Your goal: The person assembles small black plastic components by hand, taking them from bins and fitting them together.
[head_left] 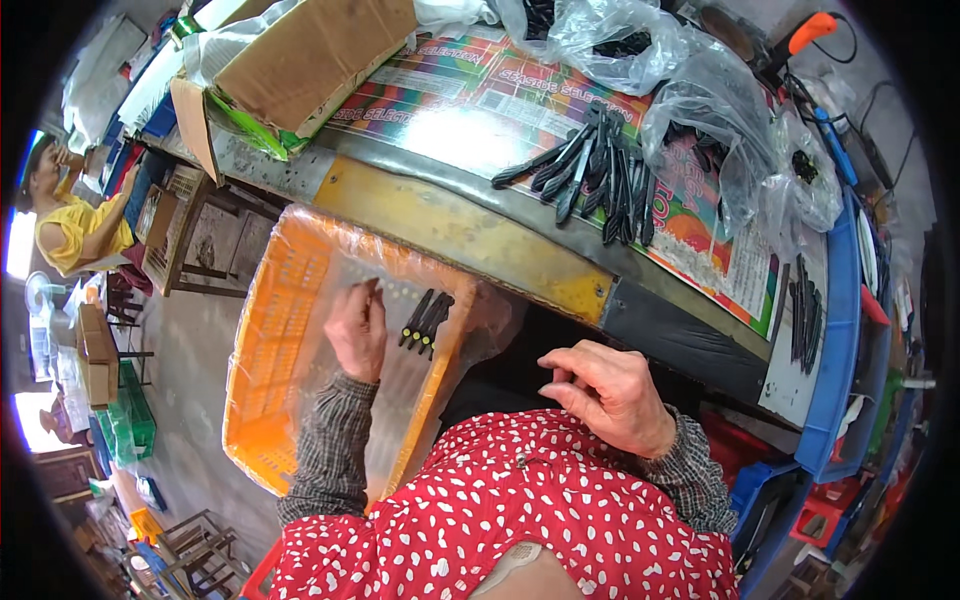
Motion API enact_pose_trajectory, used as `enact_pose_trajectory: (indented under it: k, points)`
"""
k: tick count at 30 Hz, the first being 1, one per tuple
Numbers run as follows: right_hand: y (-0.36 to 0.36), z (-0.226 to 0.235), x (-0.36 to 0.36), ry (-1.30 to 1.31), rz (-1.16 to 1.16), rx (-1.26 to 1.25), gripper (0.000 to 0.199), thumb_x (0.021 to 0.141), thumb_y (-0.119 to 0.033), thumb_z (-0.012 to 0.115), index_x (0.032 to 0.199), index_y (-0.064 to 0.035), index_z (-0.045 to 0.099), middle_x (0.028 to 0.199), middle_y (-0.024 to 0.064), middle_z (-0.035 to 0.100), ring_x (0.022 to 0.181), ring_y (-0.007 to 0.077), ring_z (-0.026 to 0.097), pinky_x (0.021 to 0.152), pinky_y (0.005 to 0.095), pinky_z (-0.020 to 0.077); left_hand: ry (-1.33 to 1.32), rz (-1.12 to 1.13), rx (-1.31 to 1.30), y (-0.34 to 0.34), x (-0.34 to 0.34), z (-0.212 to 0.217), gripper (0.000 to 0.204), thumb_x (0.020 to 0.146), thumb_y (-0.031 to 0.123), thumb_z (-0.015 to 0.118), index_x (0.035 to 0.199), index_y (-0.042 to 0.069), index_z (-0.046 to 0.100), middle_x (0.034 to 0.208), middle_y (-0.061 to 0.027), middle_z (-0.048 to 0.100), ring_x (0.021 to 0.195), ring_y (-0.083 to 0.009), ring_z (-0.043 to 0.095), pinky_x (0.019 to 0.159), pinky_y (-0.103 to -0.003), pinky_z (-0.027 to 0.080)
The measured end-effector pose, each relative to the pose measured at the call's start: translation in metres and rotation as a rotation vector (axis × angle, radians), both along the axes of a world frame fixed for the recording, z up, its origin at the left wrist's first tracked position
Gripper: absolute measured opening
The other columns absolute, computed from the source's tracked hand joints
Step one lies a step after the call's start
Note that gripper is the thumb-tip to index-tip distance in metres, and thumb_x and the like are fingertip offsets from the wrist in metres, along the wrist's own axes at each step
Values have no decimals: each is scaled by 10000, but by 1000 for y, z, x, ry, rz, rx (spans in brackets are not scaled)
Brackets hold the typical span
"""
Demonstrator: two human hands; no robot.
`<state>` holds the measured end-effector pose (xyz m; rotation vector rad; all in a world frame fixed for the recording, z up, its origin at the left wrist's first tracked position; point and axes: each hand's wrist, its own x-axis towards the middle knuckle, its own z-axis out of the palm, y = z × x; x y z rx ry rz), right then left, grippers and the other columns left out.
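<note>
My left hand [357,330] hovers over an orange plastic crate [262,380] lined with clear film. Its fingers are curled together and nothing shows in them. Beside it, in the crate, several slim black handle-like pieces [427,318] with yellow-green dots at one end lie side by side. My right hand [615,395] is in front of the workbench edge, above my lap. Its fingers are loosely bent, with a gap between thumb and forefinger and nothing visible between them. A loose pile of similar black pieces [600,175] lies on the bench.
Clear plastic bags [715,130] with black pieces crowd the bench's right side. More dark pieces [805,315] lie near its right end by a blue bin [838,400]. An opened cardboard box [310,65] stands at the left. Another person [85,220] in yellow sits at far left.
</note>
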<state>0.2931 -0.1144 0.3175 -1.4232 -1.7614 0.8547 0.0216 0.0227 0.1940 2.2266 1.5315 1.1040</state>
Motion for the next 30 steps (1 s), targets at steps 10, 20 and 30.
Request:
enact_pose_trajectory:
  k: [10,20,30]
  points:
    - [-16,4,12,-18,10,55,240,783,-121,681,966,5,591,733,104,559,604,236,582,525,327,469,176,-384,378,36,135,128,217,731,11,631,942,64,636,892,-83,623,818,-273,573,720,-362,447]
    - [-38,11,38,60,-69,145,226,792,-118,664,959,12,583,764,125,573,642,279,589,548,346,470,419,-458,380,65,181,123,118,753,121,605,864,110,644,825,-74,588,817,-267,569,702,-390,421]
    - [-72,30,128,-606,-733,352,207,761,-74,671,943,-2,602,823,141,609,670,297,613,552,365,481,502,-465,334,63,172,130,219,746,37,582,958,82,613,856,-99,578,814,-294,575,701,-387,438]
